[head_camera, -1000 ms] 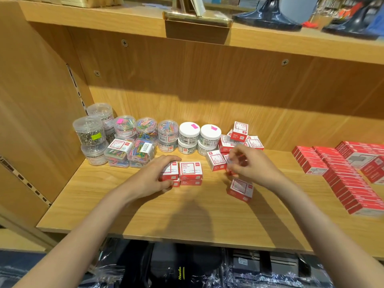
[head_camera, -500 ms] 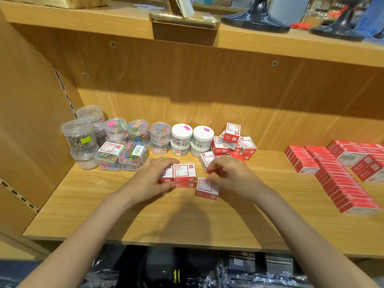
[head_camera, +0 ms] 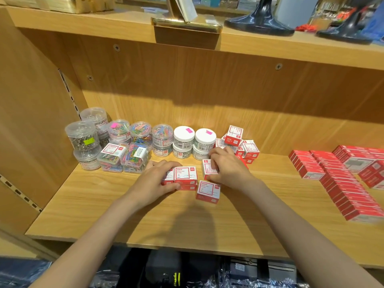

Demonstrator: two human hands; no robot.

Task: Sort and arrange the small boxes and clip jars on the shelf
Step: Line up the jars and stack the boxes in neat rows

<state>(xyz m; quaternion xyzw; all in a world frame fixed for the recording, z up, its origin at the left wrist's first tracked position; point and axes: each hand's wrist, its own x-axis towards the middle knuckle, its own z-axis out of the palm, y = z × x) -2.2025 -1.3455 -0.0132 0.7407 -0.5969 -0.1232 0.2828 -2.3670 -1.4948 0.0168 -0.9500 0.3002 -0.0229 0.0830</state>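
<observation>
Small red-and-white boxes lie mid-shelf. My left hand [head_camera: 154, 179] grips a low stack of them [head_camera: 185, 177] from the left. My right hand [head_camera: 227, 169] is closed on one box [head_camera: 208, 169] just right of that stack. Another box [head_camera: 208, 191] lies loose in front of both. A jumbled pile of the same boxes [head_camera: 242, 144] sits behind my right hand. Clear jars of coloured clips [head_camera: 141, 133], white-lidded jars [head_camera: 194, 140] and jars of silver clips [head_camera: 82, 135] line the back left.
Rows of flat red staple boxes [head_camera: 340, 183] fill the shelf's right side. Clear clip cases [head_camera: 124, 156] lie in front of the jars. The wooden side panel [head_camera: 31, 132] closes the left. The shelf's front edge [head_camera: 145, 243] runs below my forearms.
My right hand set one box down in front of the stack and moved back to close on another box beside it. My left hand stayed on the stack.
</observation>
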